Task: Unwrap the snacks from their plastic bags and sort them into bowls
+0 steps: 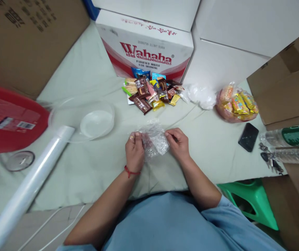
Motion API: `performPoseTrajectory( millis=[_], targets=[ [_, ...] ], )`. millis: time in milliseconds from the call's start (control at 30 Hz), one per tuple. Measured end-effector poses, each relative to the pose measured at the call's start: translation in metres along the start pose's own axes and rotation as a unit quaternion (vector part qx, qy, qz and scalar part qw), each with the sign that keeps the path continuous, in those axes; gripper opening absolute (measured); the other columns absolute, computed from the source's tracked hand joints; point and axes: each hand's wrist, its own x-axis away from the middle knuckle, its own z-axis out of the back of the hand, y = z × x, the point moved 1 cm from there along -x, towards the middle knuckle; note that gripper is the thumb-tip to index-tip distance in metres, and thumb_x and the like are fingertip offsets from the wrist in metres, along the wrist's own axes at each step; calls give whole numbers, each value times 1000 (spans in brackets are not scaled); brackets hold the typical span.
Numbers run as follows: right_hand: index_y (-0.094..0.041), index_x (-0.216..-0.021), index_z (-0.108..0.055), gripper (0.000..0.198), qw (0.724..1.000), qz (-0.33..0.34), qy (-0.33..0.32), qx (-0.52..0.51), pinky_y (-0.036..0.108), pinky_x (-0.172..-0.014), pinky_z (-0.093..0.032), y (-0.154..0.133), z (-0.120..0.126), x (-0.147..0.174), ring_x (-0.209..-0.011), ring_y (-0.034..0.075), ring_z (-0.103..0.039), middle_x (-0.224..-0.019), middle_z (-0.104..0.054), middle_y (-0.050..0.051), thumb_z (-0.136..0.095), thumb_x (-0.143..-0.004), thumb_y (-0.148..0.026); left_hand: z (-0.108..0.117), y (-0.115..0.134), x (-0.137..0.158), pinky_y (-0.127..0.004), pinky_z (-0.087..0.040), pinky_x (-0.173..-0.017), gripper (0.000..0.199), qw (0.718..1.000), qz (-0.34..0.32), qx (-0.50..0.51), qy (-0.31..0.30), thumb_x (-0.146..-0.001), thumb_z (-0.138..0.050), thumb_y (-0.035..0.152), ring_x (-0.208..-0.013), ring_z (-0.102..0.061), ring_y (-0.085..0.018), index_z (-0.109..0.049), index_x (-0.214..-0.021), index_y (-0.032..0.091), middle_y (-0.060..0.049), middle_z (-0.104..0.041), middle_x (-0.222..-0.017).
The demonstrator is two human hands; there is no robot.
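Crumpled clear plastic film (155, 141) is stretched between my two hands, low over the middle of the table. My left hand (135, 150) pinches its left edge between thumb and fingers; a red cord bracelet circles that wrist. At the opposite edge, my right hand (178, 142) pinches the film with thumb and forefinger, other fingers curled in. Whether the film is a bag or a loose sheet I cannot tell. Beyond my hands lies a pile of wrapped snacks (149, 91), with brown, yellow and green packets.
A clear plastic bowl (60, 116) and a long roll of plastic film (31, 184) lie left, beside a red container (10, 118). A Wahaha carton (149, 52) stands behind. To the right are bagged snacks (237, 104), a black phone (248, 137), keys (269, 160) and bottles (296, 136).
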Motion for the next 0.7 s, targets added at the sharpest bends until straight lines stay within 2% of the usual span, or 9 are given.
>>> performPoseTrajectory(
  millis=[133,200,300,467,600,700],
  targets=[
    [-23,-90,-76,23,996,-72,26,-37,31,-75,-49,3,6,-3,-80,17,-61,-85,-68,2,-68,-96,-44,2,8,2,-26,-34,-46,50,999,-3,-7,44,-97,-55,69,-49,-42,-10,-49,-76,24,6,-49,-58],
    [-22,-91,-74,26,992,-105,39,-63,30,-74,-48,6,8,-5,-78,17,-59,-85,-68,1,-67,-96,-47,3,12,3,-26,-30,-44,51,999,2,0,45,-97,-56,70,-47,-41,-10,-51,-77,24,6,-47,-57],
    [-22,-94,-71,30,988,-130,36,-77,28,-70,-47,9,8,-6,-73,15,-56,-84,-67,1,-64,-95,-51,4,16,4,-25,-28,-43,51,1000,8,5,15,-96,-56,72,-47,-42,-10,-60,-83,23,5,-48,-56],
    [-21,-107,-73,35,991,-132,-1,-38,28,-70,-48,11,1,-5,-73,14,-57,-91,-69,2,-67,-91,-51,4,16,6,-25,-29,-44,54,998,17,8,-60,-94,-57,74,-49,-41,-11,-70,-92,21,4,-49,-56],
    [-20,-97,-74,32,989,-149,-17,-15,28,-63,-46,10,-2,-3,-61,13,-51,-81,-67,0,-70,-88,-51,2,16,7,-25,-31,-45,55,996,21,7,-91,-94,-58,73,-50,-41,-11,-73,-92,20,3,-49,-57],
    [-21,-88,-73,28,991,-134,-13,-14,28,-63,-45,9,-1,-3,-62,13,-51,-75,-65,-1,-68,-89,-48,2,15,5,-25,-31,-46,55,996,20,7,-88,-94,-58,73,-51,-42,-11,-74,-95,20,3,-49,-58]
  ],
)
